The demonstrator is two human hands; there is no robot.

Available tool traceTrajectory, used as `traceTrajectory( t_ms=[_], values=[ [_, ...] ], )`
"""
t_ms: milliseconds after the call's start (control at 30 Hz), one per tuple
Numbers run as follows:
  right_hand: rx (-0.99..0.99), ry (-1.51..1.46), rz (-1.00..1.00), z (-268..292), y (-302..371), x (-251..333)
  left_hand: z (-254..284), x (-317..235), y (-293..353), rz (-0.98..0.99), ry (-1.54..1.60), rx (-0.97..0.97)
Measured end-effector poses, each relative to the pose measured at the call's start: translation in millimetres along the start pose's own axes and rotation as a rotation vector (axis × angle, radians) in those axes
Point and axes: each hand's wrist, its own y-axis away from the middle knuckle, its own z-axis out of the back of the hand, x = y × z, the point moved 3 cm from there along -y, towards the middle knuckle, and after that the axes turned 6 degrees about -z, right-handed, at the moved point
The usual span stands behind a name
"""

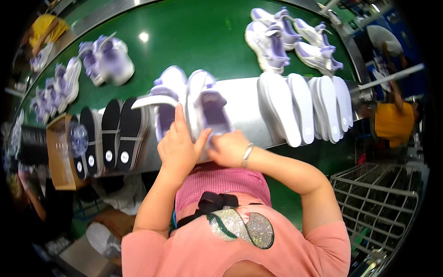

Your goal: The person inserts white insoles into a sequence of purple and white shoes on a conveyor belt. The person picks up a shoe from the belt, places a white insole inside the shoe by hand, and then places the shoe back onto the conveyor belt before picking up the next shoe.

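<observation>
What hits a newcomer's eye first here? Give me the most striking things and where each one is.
The pair of white-and-lilac shoes in the centre stands out first, with the left hand and right hand at its near end. Flanking it are stacked insoles, black ones at left and white ones at right. At the bottom, a sparkling design glitters on the pink shirt.

We see round labels (125, 157) on black insoles (130, 127) and white insoles (279, 108), their print too small to read.
</observation>
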Motion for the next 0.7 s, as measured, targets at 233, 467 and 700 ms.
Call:
traceTrajectory(
  t_ms=[233,467,700],
  values=[
    [-0.269,-0.059,0.421,27.8,12.6,-17.0,-29.2,-1.6,-38.3,-0.040,0.028,0.118],
    [-0.880,-0.057,0.230,116.8,-20.9,-140.7,-35.8,23.2,-107.9,-0.166,0.012,0.072],
    [-0.640,0.280,-0.397,171.7,-66.0,-234.9,-58.3,83.2,-237.0,-0.138,0.018,-0.220]
  ],
)
